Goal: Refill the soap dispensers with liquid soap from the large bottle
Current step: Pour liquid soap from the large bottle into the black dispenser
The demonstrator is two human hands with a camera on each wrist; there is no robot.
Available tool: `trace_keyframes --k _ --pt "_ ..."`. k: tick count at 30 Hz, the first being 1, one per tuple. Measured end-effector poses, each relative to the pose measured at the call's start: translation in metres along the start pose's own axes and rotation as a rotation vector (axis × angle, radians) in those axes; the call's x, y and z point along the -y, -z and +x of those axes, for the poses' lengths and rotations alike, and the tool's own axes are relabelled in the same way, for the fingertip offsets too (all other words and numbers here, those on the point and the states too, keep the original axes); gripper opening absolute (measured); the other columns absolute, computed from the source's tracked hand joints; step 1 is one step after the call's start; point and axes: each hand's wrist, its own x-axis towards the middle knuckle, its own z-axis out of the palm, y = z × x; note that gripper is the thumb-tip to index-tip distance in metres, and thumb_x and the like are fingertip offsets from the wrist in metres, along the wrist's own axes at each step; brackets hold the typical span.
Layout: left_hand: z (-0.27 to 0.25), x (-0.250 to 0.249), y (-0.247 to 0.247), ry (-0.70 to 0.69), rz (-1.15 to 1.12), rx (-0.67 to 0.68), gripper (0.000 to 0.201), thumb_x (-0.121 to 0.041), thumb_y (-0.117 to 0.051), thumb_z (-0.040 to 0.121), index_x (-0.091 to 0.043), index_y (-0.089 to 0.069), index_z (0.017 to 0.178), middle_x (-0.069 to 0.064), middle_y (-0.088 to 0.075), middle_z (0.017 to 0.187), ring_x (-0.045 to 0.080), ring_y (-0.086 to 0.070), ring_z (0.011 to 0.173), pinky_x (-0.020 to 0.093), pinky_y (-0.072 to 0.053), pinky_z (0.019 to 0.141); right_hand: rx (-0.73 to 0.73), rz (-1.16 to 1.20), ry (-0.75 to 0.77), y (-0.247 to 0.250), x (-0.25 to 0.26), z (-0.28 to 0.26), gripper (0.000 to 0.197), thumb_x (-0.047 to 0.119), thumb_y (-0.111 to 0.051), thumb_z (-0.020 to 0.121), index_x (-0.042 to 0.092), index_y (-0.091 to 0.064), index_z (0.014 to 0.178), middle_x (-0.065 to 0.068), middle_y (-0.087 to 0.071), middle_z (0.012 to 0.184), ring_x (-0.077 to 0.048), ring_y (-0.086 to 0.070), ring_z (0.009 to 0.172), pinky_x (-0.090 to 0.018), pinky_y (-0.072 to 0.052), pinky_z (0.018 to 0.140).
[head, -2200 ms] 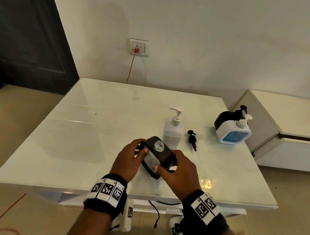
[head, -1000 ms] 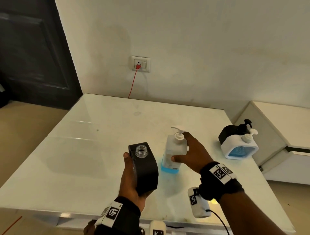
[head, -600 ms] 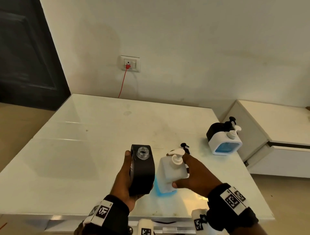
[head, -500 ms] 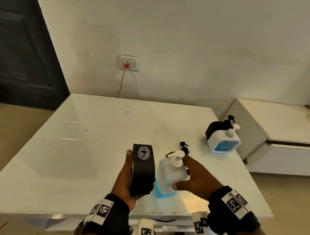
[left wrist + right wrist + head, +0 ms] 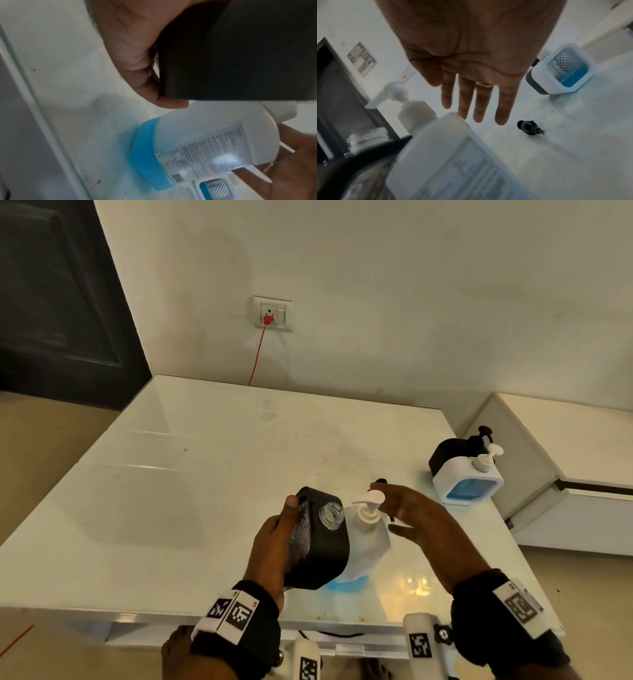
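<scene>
Two hands over a glossy white counter [image 5: 212, 474]. L hand [image 5: 274, 546] grips a black squarish soap dispenser w/ clear threaded neck, cap off [image 5: 323, 546], thumb on its textured front face, fingers wrapped behind; it's lifted off the counter and tilted, neck toward 1 o'clock. Just beside it at 3 o'clock stands a large white plastic pump bottle w/ blue liquid low in its base [image 5: 364, 546], on the counter, upright or nearly so; whether it touches the dispenser can't tell. R hand [image 5: 421, 518] hovers at the bottle's 3 o'clock side, fingers [image 5: 501, 108] straight and spread, holding nothing; the wrist view shows the fingertips past the bottle's shoulder, contact unclear. A gold ring sits on one finger.

Small black pump head [image 5: 529, 129] lies on its side on the counter beyond the R hand, mostly hidden in the head view. At 2 o'clock, well apart, a white squarish dispenser w/ blue liquid and white pump [image 5: 469, 484] stands touching a black dispenser w/ black pump [image 5: 448, 450] behind it. Wall socket w/ red plug and cord [image 5: 272, 313] at 12 o'clock.
</scene>
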Motion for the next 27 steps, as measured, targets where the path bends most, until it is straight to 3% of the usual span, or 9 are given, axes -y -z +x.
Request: trace_keyframes --k 1,3,5,8,12,15,19,22,27 --pt "0.003 0.003 0.001 -0.014 0.022 -0.037 0.109 -0.098 -0.066 0.044 -0.019 -0.072 0.119 0.008 -0.079 0.109 0.029 -0.075 0.102 0.050 -0.060 0.095 -0.074 0.013 -0.027 -0.001 0.009 0.002 0.027 0.033 -0.045 0.103 0.034 -0.069 0.116 0.015 -0.070 0.118 -0.010 -0.061 0.118 -0.043 -0.044 0.107" --pt "0.006 0.005 0.000 -0.048 0.050 -0.080 0.107 -0.097 -0.065 0.045 -0.018 -0.071 0.118 0.007 -0.078 0.109 0.027 -0.074 0.103 0.049 -0.060 0.095 -0.171 -0.034 -0.113 -0.003 0.025 0.010 0.052 0.056 -0.033 0.100 0.025 -0.075 0.102 0.008 -0.075 0.102 -0.015 -0.065 0.106 -0.045 -0.048 0.101" --pt "0.003 0.003 -0.002 -0.067 0.067 -0.089 0.092 -0.085 -0.062 0.056 -0.016 -0.070 0.116 0.008 -0.077 0.109 0.027 -0.073 0.103 0.047 -0.059 0.095 -0.209 -0.119 -0.178 -0.007 0.042 0.020 0.069 0.067 -0.026 0.095 0.019 -0.076 0.093 0.003 -0.075 0.092 -0.021 -0.067 0.098 -0.044 -0.053 0.092" --pt "0.002 0.004 -0.003 -0.078 0.083 -0.093 0.096 -0.085 -0.060 0.052 -0.015 -0.067 0.117 0.008 -0.075 0.111 0.029 -0.071 0.105 0.049 -0.057 0.098 -0.214 -0.261 -0.198 -0.015 0.063 0.033 0.082 0.077 -0.022 0.090 0.015 -0.076 0.083 0.002 -0.074 0.084 -0.023 -0.067 0.089 -0.047 -0.055 0.087" --pt "0.001 0.003 -0.004 -0.106 0.102 -0.114 0.091 -0.084 -0.059 0.057 -0.015 -0.066 0.115 0.009 -0.075 0.111 0.029 -0.070 0.104 0.051 -0.057 0.097 -0.117 -0.455 -0.283 -0.025 0.079 0.043 0.094 0.085 -0.015 0.083 0.012 -0.074 0.085 0.001 -0.071 0.084 -0.023 -0.065 0.084 -0.047 -0.054 0.090" --pt "0.002 0.003 -0.005 -0.111 0.091 -0.116 0.088 -0.082 -0.058 0.059 -0.015 -0.066 0.115 0.009 -0.074 0.111 0.029 -0.070 0.104 0.049 -0.058 0.095 -0.086 -0.567 -0.319 -0.032 0.079 0.044 0.099 0.086 -0.016 0.082 0.005 -0.072 0.095 -0.007 -0.072 0.084 -0.027 -0.067 0.083 -0.047 -0.055 0.089" --pt "0.003 0.003 -0.004 -0.114 0.073 -0.109 0.088 -0.083 -0.058 0.059 -0.015 -0.067 0.114 0.009 -0.075 0.108 0.029 -0.072 0.102 0.046 -0.060 0.091 -0.090 -0.587 -0.364 -0.037 0.069 0.047 0.087 0.085 -0.030 0.082 0.008 -0.070 0.088 -0.010 -0.072 0.086 -0.029 -0.068 0.083 -0.047 -0.056 0.087" --pt "0.003 0.002 -0.004 -0.119 0.066 -0.101 0.093 -0.086 -0.060 0.056 -0.015 -0.068 0.114 0.008 -0.077 0.106 0.029 -0.073 0.101 0.050 -0.060 0.095 -0.093 -0.552 -0.395 -0.036 0.067 0.050 0.072 0.078 -0.039 0.085 0.011 -0.066 0.083 -0.008 -0.072 0.087 -0.028 -0.067 0.082 -0.047 -0.055 0.089" --pt "0.004 0.001 -0.005 -0.126 0.058 -0.106 0.090 -0.084 -0.059 0.058 -0.015 -0.068 0.115 0.008 -0.076 0.108 0.028 -0.072 0.102 0.049 -0.059 0.095 -0.069 -0.599 -0.422 -0.039 0.068 0.050 0.058 0.070 -0.040 0.088 0.016 -0.061 0.085 -0.006 -0.068 0.093 -0.028 -0.065 0.087 -0.045 -0.053 0.091"
